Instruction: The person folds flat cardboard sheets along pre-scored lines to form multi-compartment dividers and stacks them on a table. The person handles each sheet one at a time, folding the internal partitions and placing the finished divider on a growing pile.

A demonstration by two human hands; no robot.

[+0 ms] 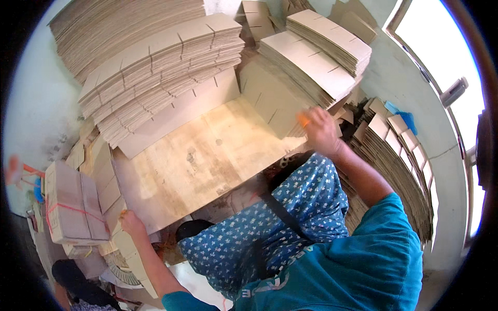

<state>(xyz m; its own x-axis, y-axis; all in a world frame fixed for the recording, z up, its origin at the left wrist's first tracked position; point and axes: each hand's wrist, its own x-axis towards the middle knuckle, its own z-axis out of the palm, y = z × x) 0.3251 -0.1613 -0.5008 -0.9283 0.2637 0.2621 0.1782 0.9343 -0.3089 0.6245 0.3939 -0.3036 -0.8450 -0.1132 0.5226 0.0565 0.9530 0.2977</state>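
Note:
At the left edge of the wooden tabletop (207, 166), my left hand (133, 226) is closed, its fingers pinching the edge of a slotted cardboard strip (108, 193). Something yellowish shows at its fingertips, too small to name. My right hand (322, 136) is raised by the tabletop's right end, in front of a pale cardboard sheet (275, 98) standing on edge. Motion smears its fingers, and an orange patch (303, 119) shows at their tips. Whether they grip anything cannot be made out.
Tall stacks of slotted cardboard strips (166, 67) line the far side. Another stack (316, 57) stands at the far right, and a long row of cardboard pieces (399, 166) leans by the right wall. A carton with red string (78, 205) sits at left; a person's dark head (78, 282) shows below.

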